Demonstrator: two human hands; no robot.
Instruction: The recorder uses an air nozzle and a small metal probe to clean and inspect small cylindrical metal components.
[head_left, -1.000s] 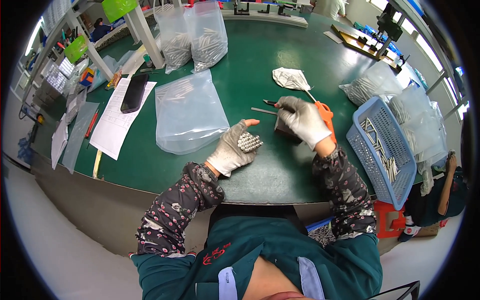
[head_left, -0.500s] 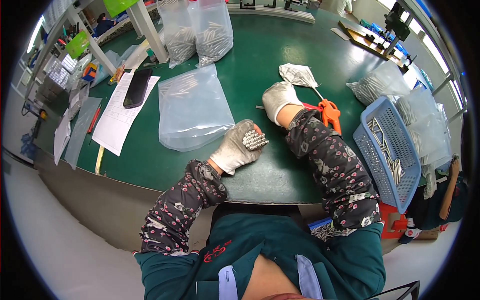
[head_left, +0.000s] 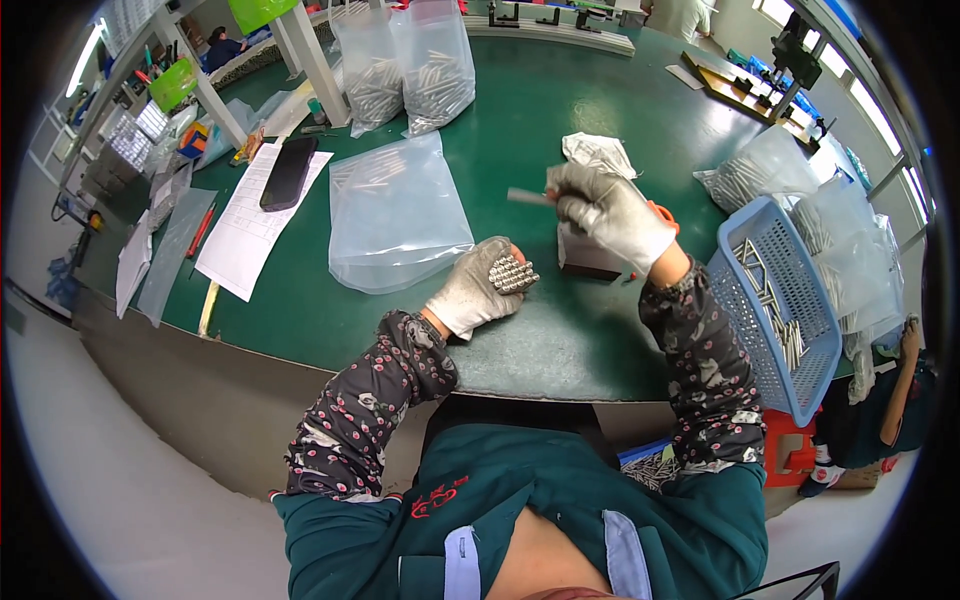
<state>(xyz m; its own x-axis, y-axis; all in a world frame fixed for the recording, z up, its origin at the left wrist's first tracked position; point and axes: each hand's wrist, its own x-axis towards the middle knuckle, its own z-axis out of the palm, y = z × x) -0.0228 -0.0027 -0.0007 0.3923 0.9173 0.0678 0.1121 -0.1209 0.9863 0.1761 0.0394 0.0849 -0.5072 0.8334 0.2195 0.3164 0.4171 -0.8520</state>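
Gloved grip (head_left: 600, 205) pinches rod (head_left: 527, 196) over green table (head_left: 560, 120).

Both hands, the left hand (head_left: 478, 290) and right hand (head_left: 612, 212), wear pale grey knit gloves; dark floral-patterned sleeves (pinkish specks) run back to a teal jacket with red embroidery.

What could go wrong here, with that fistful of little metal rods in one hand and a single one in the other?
The left hand grips a bundle of metal rods with their ends poking out; a loose grip might let some slide onto the green table. The right hand pinches a single rod by one end, above the table, so it could slip from the gloved fingers.
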